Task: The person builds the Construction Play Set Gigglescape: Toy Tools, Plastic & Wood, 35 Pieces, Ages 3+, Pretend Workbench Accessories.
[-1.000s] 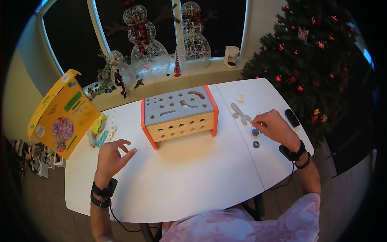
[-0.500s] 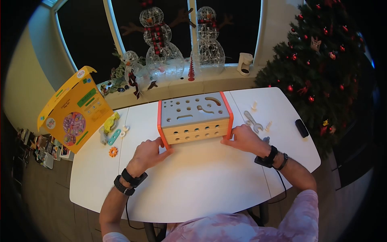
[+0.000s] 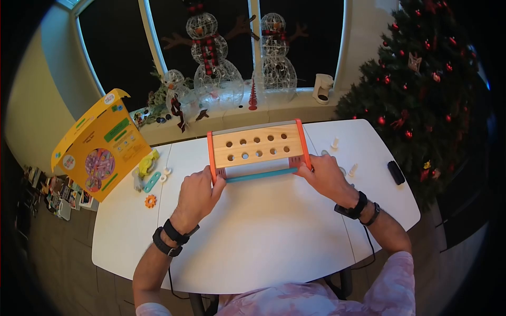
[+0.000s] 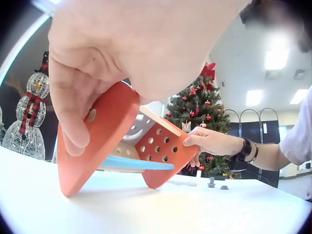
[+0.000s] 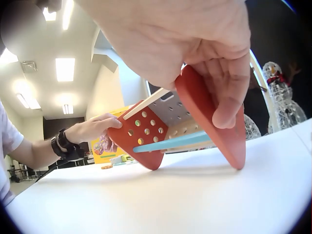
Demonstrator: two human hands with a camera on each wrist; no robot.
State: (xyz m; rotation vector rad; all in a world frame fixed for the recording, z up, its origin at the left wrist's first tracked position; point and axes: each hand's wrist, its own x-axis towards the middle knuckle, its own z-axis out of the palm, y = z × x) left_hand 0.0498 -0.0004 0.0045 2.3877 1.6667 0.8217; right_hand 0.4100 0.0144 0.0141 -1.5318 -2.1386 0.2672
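Nearest us, our left hand [image 3: 194, 197] and our right hand [image 3: 328, 181] each hold tight to one end of the toy bench [image 3: 250, 147], with fingers bent round its sides. It is in the middle of the head view, tipped back, low corners touching the white table [image 3: 258, 237]. We guess it is stiff and a bit heavy, but fine for two hands. The smooth sides may slip a little, and we don't think it breaks easily. The red ends [image 4: 105, 131] seem the best place to hold, one hand each. They have round corners. A blue bar [image 3: 258, 176] goes between them, down low. Above it we see the pale wood front [image 3: 276, 143] with two rows of round holes. Farthest back, just a thin strip of grey top [image 3: 253, 126] shows.
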